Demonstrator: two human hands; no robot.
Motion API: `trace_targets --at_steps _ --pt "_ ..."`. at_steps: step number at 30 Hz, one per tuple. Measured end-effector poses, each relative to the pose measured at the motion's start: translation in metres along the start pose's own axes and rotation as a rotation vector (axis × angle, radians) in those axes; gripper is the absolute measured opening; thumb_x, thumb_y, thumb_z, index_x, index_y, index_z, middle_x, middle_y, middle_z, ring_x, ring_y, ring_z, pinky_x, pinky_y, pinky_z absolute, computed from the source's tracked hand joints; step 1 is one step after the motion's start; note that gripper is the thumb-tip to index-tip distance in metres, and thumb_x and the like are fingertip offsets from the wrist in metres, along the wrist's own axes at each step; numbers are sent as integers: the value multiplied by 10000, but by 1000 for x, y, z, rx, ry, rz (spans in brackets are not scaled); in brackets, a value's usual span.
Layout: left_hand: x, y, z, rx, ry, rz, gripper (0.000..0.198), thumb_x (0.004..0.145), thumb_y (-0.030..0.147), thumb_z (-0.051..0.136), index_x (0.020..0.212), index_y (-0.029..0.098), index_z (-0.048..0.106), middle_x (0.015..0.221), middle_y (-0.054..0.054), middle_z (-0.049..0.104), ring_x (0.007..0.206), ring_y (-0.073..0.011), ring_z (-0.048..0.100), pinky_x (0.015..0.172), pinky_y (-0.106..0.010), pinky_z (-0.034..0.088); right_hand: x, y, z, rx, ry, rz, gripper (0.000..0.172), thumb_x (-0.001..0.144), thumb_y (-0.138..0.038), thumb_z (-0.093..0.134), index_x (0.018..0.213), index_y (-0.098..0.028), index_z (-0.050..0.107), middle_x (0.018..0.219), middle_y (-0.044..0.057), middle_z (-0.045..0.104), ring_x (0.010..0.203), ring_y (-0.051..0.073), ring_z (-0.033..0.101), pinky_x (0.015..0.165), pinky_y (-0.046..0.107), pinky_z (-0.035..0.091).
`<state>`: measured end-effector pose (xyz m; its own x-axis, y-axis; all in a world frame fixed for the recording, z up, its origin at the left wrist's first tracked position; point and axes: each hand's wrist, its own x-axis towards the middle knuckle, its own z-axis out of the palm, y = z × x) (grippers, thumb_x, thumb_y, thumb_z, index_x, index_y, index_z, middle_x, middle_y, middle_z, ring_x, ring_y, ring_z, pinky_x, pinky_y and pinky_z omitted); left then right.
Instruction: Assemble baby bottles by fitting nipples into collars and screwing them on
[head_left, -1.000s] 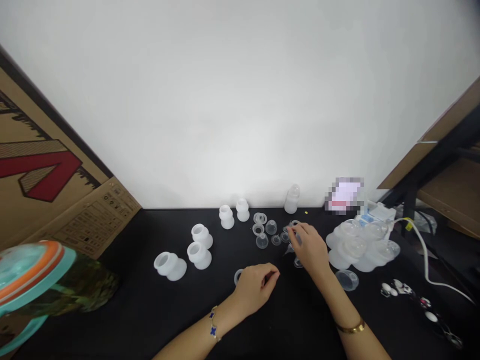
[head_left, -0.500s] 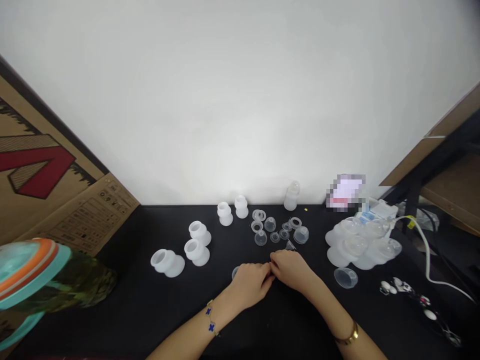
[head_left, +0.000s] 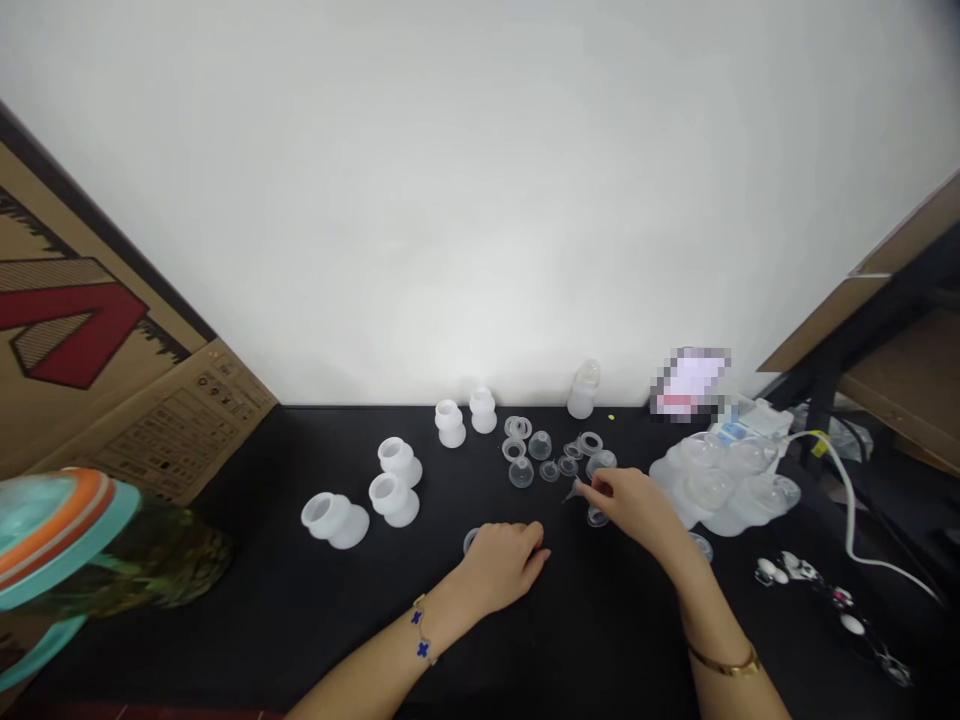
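Note:
My right hand (head_left: 626, 510) pinches a small clear cone-shaped piece (head_left: 573, 490) between thumb and fingertips, just above the black tabletop. Below that hand lies a clear ring (head_left: 597, 516). My left hand (head_left: 506, 565) rests on the table with curled fingers; what they hold, if anything, is hidden. A clear round part (head_left: 471, 541) shows partly behind it. Farther back lie clear domed caps (head_left: 521, 472), small clear nipples (head_left: 550, 470) and rings (head_left: 590, 443). White open-necked bottles (head_left: 395, 500) stand to the left.
Capped bottles (head_left: 709, 487) cluster at the right, with a clear cap (head_left: 701, 546) partly behind my right forearm. One capped bottle (head_left: 584, 390) stands by the wall. A white cable (head_left: 855, 510), a beaded strand (head_left: 840, 600), a large teal-lidded jug (head_left: 112, 560) and a cardboard box (head_left: 172, 430) flank the table.
My right hand has parted from my left, moved right and slightly away, and taken hold of the small cone-shaped piece. A ring now shows beneath it. My left hand has barely moved.

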<state>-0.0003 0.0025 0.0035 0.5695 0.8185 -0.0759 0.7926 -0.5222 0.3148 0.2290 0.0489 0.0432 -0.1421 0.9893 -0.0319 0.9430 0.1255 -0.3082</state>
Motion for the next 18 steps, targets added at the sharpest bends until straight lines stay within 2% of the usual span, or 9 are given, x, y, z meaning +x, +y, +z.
trace_targets --at_steps 5,11,18 --pt "1 0 2 -2 7 3 183 987 367 483 952 218 582 844 -39 730 754 -253 716 630 -300 482 -1 6 1 16 -14 27 293 891 -401 652 671 -217 595 678 23 674 637 191 614 544 276 271" --pt "0 1 1 4 2 -1 183 989 365 483 958 216 585 842 -44 729 755 -248 715 632 -291 476 1 2 4 -20 18 42 96 911 -309 638 876 -223 659 789 40 714 739 213 660 580 269 294" --pt "1 0 3 27 18 11 187 987 371 486 951 213 580 838 -42 731 738 -257 716 609 -298 475 2 -3 7 -67 -36 42 148 914 -222 588 824 -227 705 852 56 739 811 234 675 584 272 286"
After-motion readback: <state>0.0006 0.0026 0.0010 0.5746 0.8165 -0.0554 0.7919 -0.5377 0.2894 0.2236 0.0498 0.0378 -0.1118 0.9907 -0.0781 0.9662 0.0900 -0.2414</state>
